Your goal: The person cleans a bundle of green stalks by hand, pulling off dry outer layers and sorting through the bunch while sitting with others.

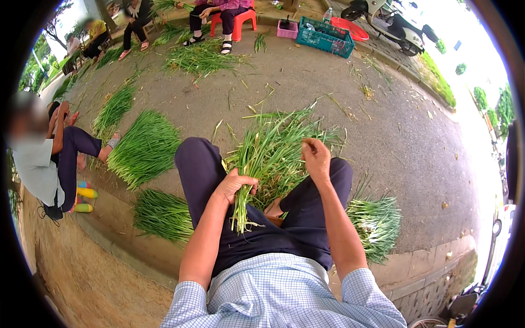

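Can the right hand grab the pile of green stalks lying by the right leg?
Probably yes. The right hand is up pinching a stalk from the bunch, and nothing lies between it and the pile beside the right leg.

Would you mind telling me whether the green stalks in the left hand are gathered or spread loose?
Gathered: the left hand closes around the bunch of green stalks, roots hanging below, leaves fanning above.

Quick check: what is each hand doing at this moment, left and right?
Left hand: closed around a bunch of green chives, near the root end.
Right hand: fingers pinched on a strand at the top of the bunch.
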Available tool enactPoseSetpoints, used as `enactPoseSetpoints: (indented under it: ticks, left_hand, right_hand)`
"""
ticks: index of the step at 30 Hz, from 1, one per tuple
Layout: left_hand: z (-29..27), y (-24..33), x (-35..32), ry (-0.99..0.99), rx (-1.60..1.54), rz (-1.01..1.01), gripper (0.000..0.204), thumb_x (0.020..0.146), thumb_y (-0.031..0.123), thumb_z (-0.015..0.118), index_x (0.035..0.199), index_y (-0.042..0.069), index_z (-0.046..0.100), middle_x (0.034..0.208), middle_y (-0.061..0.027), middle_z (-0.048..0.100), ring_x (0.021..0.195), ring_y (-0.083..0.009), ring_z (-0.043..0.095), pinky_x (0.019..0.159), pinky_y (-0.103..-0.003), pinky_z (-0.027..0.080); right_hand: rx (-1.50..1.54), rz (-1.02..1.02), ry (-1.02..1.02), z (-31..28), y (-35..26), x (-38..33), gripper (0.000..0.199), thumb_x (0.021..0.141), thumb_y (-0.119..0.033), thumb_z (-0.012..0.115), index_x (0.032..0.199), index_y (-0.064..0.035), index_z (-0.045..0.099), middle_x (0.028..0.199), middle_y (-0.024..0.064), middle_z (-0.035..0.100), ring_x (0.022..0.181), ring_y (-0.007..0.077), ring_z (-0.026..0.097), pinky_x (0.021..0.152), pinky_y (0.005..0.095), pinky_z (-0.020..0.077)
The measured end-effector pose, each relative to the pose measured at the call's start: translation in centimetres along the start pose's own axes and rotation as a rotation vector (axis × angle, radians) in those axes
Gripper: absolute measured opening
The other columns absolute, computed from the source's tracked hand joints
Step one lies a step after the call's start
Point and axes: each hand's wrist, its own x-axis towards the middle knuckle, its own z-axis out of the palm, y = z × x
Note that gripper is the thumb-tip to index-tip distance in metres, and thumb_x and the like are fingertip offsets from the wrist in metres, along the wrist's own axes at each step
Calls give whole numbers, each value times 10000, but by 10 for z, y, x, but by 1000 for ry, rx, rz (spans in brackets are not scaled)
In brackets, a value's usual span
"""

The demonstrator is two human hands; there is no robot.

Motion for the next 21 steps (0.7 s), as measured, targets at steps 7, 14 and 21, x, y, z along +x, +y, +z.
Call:
enactPoseSetpoints:
  ticks: [7, 14, 21]
  left_hand:
    - [3, 4, -3, 60, -33, -1, 242, 761, -27, 626, 973, -1, 514, 764, -107, 591, 612, -190, 614, 504, -307, 533]
    - [3, 7, -2, 55, 0, 20, 193, 767, -14, 630, 935, -13, 536, 766, -113, 593, 595, -184, 612, 490, -292, 530]
    - [4, 3, -4, 80, 16, 88, 181, 755, -11, 626, 917, -11, 545, 710, -104, 590, 539, -174, 589, 450, -288, 490]
  right_hand:
    - [378, -62, 392, -40, -14, 15, 134, 882, -41, 540, 982, 23, 602, 694, 5, 546, 564, 68, 498, 510, 213, 440]
    - [-325, -110, 255, -6, 39, -50, 131, 797, -27, 582, 914, -7, 639, 721, 112, 620, 620, 195, 592, 583, 296, 480]
    - [-471, -5, -398, 42, 43, -68, 254, 795, -161, 575, 985, -8, 649, 880, 213, 641, 799, 338, 624, 708, 395, 498]
